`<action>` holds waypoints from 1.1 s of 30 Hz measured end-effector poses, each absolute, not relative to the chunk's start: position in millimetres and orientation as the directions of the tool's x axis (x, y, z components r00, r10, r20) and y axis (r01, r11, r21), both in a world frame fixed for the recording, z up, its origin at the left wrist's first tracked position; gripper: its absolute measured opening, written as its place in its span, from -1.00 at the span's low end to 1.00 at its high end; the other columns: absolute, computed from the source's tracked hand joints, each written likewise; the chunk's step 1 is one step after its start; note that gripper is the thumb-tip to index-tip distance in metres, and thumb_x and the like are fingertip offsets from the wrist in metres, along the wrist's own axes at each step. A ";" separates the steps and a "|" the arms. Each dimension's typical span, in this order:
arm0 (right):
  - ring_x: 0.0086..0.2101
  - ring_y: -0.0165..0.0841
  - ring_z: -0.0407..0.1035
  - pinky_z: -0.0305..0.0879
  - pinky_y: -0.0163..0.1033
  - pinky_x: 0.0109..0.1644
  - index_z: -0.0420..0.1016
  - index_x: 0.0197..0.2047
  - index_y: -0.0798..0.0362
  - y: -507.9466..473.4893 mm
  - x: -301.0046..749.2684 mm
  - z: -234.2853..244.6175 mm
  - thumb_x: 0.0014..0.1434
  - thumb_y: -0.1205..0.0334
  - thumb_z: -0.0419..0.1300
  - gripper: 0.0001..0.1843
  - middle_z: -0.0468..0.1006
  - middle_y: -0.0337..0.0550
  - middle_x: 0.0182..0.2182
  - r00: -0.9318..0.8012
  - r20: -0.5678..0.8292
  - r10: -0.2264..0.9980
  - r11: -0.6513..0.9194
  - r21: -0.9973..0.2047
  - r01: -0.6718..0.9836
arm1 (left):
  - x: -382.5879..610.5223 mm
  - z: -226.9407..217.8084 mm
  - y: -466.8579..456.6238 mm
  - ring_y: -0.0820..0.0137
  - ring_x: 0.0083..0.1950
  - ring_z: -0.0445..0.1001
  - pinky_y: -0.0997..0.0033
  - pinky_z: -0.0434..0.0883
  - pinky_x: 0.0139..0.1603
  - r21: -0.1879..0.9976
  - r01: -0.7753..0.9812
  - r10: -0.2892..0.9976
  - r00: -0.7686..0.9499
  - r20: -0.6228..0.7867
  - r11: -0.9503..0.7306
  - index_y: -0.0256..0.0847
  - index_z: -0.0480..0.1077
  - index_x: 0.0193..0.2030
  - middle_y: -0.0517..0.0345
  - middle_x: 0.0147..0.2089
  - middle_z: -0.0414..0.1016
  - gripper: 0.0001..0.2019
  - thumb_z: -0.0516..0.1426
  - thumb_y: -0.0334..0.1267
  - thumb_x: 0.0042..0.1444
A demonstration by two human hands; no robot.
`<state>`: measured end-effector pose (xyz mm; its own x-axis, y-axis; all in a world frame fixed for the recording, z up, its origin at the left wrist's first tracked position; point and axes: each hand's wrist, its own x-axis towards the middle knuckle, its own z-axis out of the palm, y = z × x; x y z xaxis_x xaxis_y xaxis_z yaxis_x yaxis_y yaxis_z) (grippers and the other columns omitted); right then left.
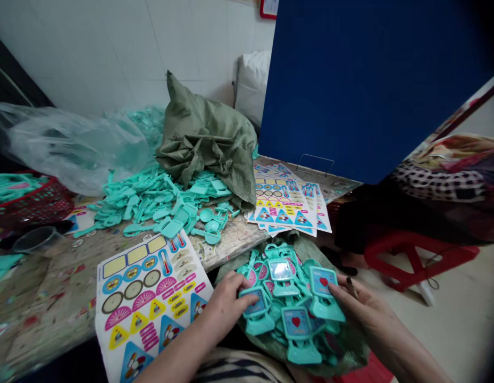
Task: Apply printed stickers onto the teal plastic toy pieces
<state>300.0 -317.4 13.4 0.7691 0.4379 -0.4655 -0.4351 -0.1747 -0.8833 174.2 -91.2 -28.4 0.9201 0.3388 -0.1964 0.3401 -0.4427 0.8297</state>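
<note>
My left hand [226,306] rests its fingers on a teal plastic stand piece [257,311] with a square sticker face. My right hand [362,303] grips the edge of a similar teal piece [321,295] bearing a red heart, and a small dark object [351,287] shows by its fingers. Between my hands, a heap of teal pieces [290,303] lies on a crumpled green woven sack [350,346] across my lap. To the left, a printed sticker sheet [151,298] hangs over the edge of the worn table [39,303].
Loose teal parts [159,199] lie heaped on the table beside a large green woven sack [207,143] and clear plastic sheeting [67,143]. Further sticker sheets [286,199] are stacked nearby. A red basket [35,205], blue board [362,90] and red stool [418,255] stand around.
</note>
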 end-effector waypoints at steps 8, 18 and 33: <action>-0.45 -0.38 0.44 0.41 -0.33 -0.39 0.41 -0.11 -0.02 -308.7 291.2 10.9 -0.03 0.07 0.34 -0.59 0.55 -0.24 -0.41 0.726 -0.496 0.477 -0.079 -0.847 -0.526 | 162.6 -25.3 -85.6 0.38 -0.26 0.37 0.43 0.27 -0.23 0.956 0.294 0.446 0.858 -0.256 -0.018 -0.19 0.34 -0.35 0.22 -0.33 0.41 -0.83 0.14 -0.14 0.00; -0.45 -0.45 0.38 0.28 -0.40 -0.43 0.36 -0.09 0.00 -254.4 255.7 10.0 -0.03 0.03 0.32 -0.55 0.49 -0.32 -0.44 0.715 -0.378 0.588 -0.135 -0.917 -0.375 | 151.6 -13.7 -96.1 0.47 -0.37 0.37 0.49 0.29 -0.35 0.934 0.277 0.443 0.825 -0.352 0.227 -0.19 0.30 -0.25 0.26 -0.39 0.40 -0.71 0.05 0.01 0.10; -0.23 -0.20 0.32 0.26 -0.10 -0.12 0.42 -0.01 0.10 -231.9 280.5 -23.6 0.09 0.06 0.15 -0.57 0.34 0.01 -0.18 0.648 0.016 0.762 -0.496 -0.629 0.599 | 124.3 -8.0 -82.7 0.35 -0.18 0.45 0.34 0.37 -0.10 0.886 -0.009 0.593 0.747 -0.302 0.464 -0.21 0.35 -0.07 0.07 -0.12 0.51 -0.68 0.21 -0.22 0.01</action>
<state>280.5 -231.9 -23.6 0.6476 0.7618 0.0165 0.5993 -0.4958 -0.6285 124.3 -82.7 -8.0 0.7467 0.5926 -0.3022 -0.0095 0.4637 0.8860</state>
